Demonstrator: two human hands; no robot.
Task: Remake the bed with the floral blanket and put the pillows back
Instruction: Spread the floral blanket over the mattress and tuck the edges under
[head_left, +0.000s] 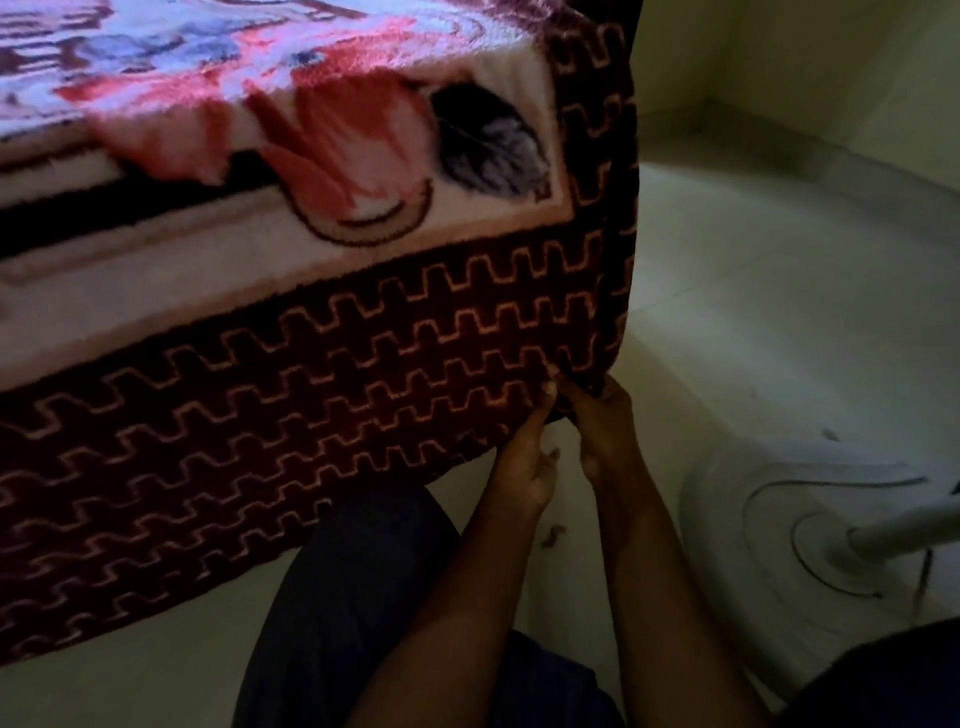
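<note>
At the corner of a bed (587, 130) in a dim room, a crouching person works with both hands on the floral blanket (322, 171), which lies spread over the top and hangs down the side in a dark red border with a pale zigzag line. The hands are close together at the blanket's lowest corner, just above the pale tiled floor (753, 322). The left hand (524, 467) reaches up with its fingertips closed on the hem, thumb standing off to the side. The right hand (605, 431), just beside it, grips the corner fold from below, fingers curled into the cloth. Both forearms rise from the lower edge, over a knee (363, 571) in dark trousers. The round white base of a stand (769, 525) sits on the floor to the right.
</note>
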